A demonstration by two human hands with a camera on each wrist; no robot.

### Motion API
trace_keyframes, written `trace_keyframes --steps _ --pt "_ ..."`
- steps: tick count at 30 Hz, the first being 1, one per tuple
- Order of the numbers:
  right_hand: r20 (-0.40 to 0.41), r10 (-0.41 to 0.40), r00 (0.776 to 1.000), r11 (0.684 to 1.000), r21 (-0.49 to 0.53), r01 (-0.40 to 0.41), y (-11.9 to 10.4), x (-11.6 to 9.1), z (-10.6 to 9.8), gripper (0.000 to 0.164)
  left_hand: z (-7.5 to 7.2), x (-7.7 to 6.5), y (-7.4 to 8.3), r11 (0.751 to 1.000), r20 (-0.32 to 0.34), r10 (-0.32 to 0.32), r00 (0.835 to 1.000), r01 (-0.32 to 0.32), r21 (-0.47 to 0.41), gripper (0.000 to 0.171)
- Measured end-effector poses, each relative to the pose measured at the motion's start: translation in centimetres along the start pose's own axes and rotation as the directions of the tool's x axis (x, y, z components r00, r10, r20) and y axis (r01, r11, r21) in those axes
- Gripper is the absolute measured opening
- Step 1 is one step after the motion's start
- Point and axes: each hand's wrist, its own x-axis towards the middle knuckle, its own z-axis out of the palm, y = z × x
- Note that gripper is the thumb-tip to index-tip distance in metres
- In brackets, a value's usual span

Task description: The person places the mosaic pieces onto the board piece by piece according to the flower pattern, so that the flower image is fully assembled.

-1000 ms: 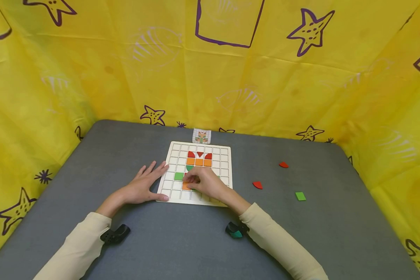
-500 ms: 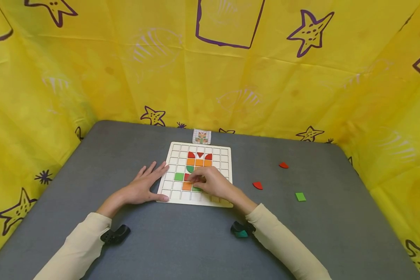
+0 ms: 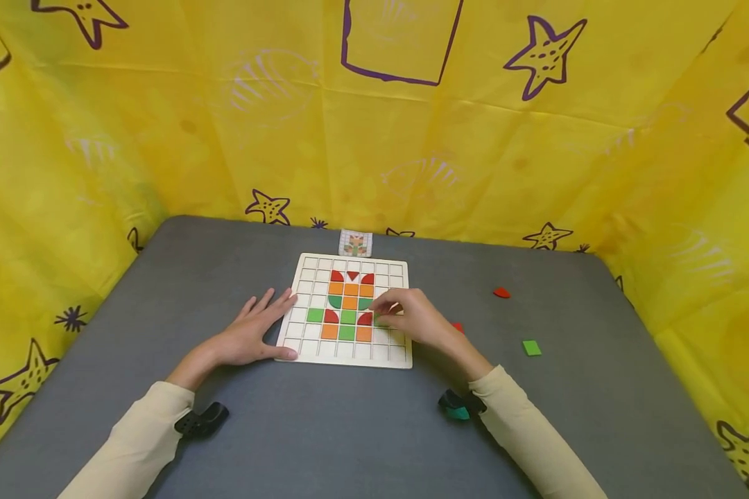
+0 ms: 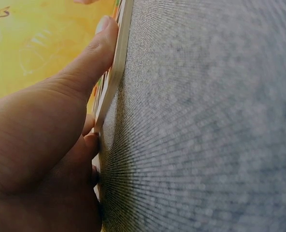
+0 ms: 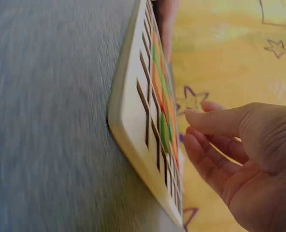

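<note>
A pale wooden grid board (image 3: 394, 353) lies on the table, with red, orange and green tiles forming a figure in its middle. My left hand (image 3: 246, 336) rests at the board's left side, fingers spread along the edge and thumb on the front-left corner. Over the right part of the grid, my right hand (image 3: 415, 319) hovers with thumb and fingers loosely bent. Nothing shows between those fingertips in the right wrist view. Close under them is a green tile (image 5: 164, 135), partly covered by the hand in the head view. A red quarter-round tile (image 3: 365, 319) sits just left of it.
A small printed pattern card (image 3: 356, 243) lies behind the board. To the right are a loose green square tile (image 3: 532, 348), a red tile (image 3: 502, 293) and another red tile (image 3: 458, 326) mostly hidden by my right wrist. Yellow cloth (image 3: 374, 138) encloses the grey table (image 3: 324, 430).
My right hand has moved right across the board, from the left-middle tiles to the right side, uncovering the tiles at the centre. My left hand keeps its place on the board.
</note>
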Motion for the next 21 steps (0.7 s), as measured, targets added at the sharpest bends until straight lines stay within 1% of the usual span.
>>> trace_keyframes --steps 6,10,13,18,21 --pt "-0.049 0.038 0.998 0.999 -0.032 -0.039 1.5 -1.9 -2.0 0.020 0.0 0.0 0.1 1.000 0.000 0.001 1.000 -0.001 -0.001 0.107" --pt "-0.073 0.096 0.993 0.994 -0.046 -0.100 2.7 -3.5 -3.1 0.021 0.0 0.0 0.0 1.000 0.002 0.001 1.000 -0.001 0.001 0.106" --pt "-0.082 0.123 0.989 0.990 -0.059 -0.128 3.5 -4.5 -3.9 0.023 0.0 0.0 0.0 1.000 0.001 -0.003 1.000 0.003 0.005 0.107" --pt "-0.103 0.125 0.987 0.989 -0.065 -0.132 4.5 -6.2 -5.2 0.026 -0.1 0.2 0.0 1.000 -0.002 -0.004 1.000 0.004 0.012 0.107" --pt "-0.095 0.139 0.986 0.986 -0.077 -0.147 5.0 -7.1 -5.9 0.028 0.0 0.2 0.1 1.000 0.004 -0.007 1.000 0.007 0.007 0.108"
